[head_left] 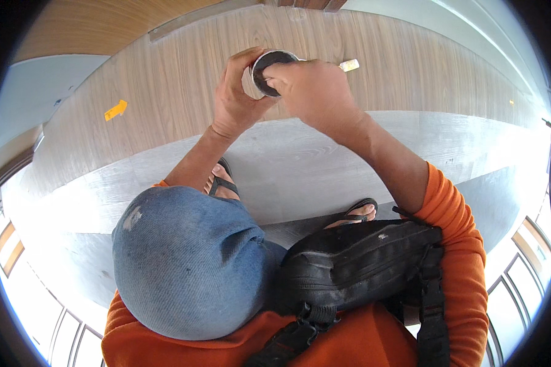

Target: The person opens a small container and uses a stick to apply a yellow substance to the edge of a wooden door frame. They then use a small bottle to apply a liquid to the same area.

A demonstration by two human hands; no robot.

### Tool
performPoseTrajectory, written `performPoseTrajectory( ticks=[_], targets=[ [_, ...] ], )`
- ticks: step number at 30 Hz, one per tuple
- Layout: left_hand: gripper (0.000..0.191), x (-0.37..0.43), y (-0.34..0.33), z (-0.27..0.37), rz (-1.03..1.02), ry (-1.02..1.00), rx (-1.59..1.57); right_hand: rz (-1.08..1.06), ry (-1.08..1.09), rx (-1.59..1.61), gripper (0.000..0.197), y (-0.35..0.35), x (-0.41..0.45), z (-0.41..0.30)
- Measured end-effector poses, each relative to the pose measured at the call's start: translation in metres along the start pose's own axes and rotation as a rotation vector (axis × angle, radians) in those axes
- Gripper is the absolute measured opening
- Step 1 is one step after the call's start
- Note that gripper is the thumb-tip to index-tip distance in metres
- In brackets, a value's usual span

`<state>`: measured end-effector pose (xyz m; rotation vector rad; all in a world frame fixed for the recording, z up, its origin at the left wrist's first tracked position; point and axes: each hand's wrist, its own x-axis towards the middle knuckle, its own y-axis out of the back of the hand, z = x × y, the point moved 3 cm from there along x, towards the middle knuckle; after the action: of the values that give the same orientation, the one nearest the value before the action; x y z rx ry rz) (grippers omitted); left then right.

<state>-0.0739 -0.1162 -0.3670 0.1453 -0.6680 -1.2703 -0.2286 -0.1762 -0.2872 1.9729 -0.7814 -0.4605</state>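
My left hand curls around the left side of a round part with a pale rim and a dark centre, at a wood-grain panel. My right hand comes in from the right, its fingertips at the dark centre; whether they grip anything inside is hidden. Just past my right knuckles lies a small white and yellow piece, perhaps a tag or label, partly covered by the hand.
An orange arrow sticker is on the panel at left. Grey wood-look planks run below it, by my sandalled feet. A black bag hangs at my front, beside my raised denim-covered knee.
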Motion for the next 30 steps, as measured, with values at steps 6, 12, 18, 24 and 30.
performPoseTrajectory(
  ticks=[6,12,18,24,30],
  targets=[
    [0.084,0.002,-0.003,0.01,0.014,-0.062,0.043,0.155,-0.254,0.398,0.019,-0.004,-0.001,0.007],
    [0.083,0.007,-0.007,0.005,-0.003,-0.092,-0.034,0.064,-0.178,0.32,0.018,0.005,0.002,0.006],
    [0.081,0.016,-0.003,0.007,-0.111,-0.126,-0.04,-0.104,0.057,-0.066,0.014,0.01,0.008,0.01],
    [0.082,0.022,0.002,0.008,-0.243,-0.036,0.019,-0.1,0.005,-0.102,0.015,0.01,0.006,0.02],
    [0.086,0.028,0.006,0.0,-0.229,-0.039,0.119,-0.022,-0.165,0.419,0.022,0.008,0.002,0.053]
  ],
)
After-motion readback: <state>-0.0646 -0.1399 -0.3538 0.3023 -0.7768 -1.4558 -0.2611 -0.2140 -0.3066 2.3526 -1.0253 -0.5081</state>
